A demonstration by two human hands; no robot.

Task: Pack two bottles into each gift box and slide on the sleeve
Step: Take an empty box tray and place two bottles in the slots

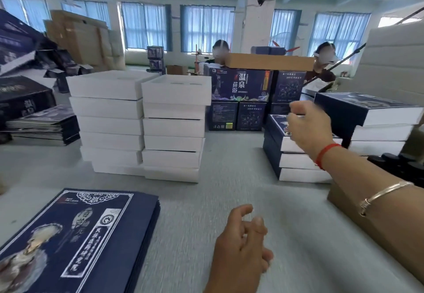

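Observation:
Two stacks of white gift boxes [174, 129] stand in the middle of the table. A pile of flat blue printed sleeves [75, 240] lies at the near left. Sleeved blue boxes [296, 155] are stacked at the right, with a second stack [376, 118] behind them. Dark bottle caps [403, 162] show at the far right edge. My right hand [307, 129] hovers in the air in front of the sleeved stack, fingers loosely curled and holding nothing. My left hand [243, 242] hangs over the bare table near the front, fingers loosely bent and empty.
Printed blue cartons [241, 86] with a flat brown box [268, 61] on top stand behind the stacks. More flat sleeves [43, 125] and dark boxes pile up at the left. A brown carton [367, 219] lies under my right forearm. Two people sit behind the cartons.

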